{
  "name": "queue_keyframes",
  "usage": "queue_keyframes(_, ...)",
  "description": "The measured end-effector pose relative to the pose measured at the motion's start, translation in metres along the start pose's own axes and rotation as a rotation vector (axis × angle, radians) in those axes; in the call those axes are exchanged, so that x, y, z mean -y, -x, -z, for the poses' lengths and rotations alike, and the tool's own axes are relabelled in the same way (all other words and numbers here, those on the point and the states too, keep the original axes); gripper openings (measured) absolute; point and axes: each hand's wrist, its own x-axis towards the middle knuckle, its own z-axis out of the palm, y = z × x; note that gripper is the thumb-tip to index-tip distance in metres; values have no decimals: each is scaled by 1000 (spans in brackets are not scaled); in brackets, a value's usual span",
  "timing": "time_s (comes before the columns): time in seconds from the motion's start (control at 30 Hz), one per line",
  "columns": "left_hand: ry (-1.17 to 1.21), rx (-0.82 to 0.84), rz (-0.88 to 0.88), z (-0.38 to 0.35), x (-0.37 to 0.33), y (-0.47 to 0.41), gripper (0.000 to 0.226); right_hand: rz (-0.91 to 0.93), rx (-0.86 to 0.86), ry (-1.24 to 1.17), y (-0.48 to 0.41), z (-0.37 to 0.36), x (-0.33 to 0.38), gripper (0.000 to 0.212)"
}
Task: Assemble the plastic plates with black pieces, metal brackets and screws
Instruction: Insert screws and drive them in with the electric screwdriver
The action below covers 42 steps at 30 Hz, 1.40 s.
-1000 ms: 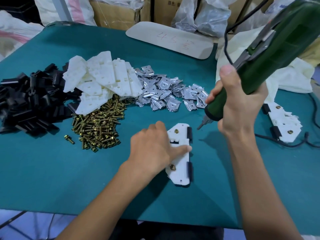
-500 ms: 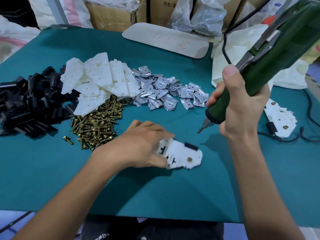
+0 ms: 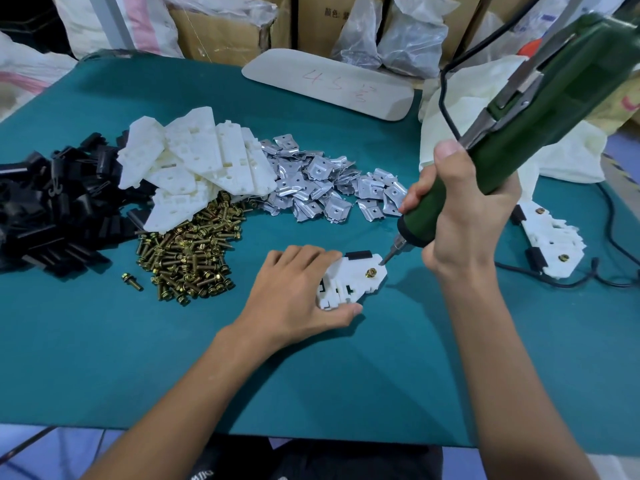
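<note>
- I read bright, even light from above on the teal desk.
- Soft shadows spread beside the left hand and the right forearm.
- The metal brackets glint mildly.
- Edges bow outward; the screwdriver looms large and slightly soft at upper right.

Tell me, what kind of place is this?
Most likely a small factory workbench. Heaps of identical white plastic plates, metal brackets and screws lie on the green table, the right hand holds a corded electric screwdriver, and cardboard boxes are stacked behind.
</note>
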Motion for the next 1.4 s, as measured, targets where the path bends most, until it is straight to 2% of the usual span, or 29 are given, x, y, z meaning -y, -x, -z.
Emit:
queue_keyframes(0.17, -1, -27, 2, -2, 1, 0, 87, 0, 7, 18, 1, -2, -8, 22)
queue_keyframes(0.4, 14, -40, 5, -4, 1, 0, 86, -25, 3, 41, 3, -1, -14, 19)
queue_keyframes(0.8, 32, -74, -5, -3, 0, 1, 84, -43, 3, 60, 6, -6, -21, 23)
queue_keyframes(0.97, 34, -52, 7, -2, 1, 0, 86, -26, 37, 63, 5, -10, -21, 23)
queue_keyframes(1.4, 78, -115, -20, -4, 2, 2, 79, -15, 100, 126, 10, -13, -27, 31)
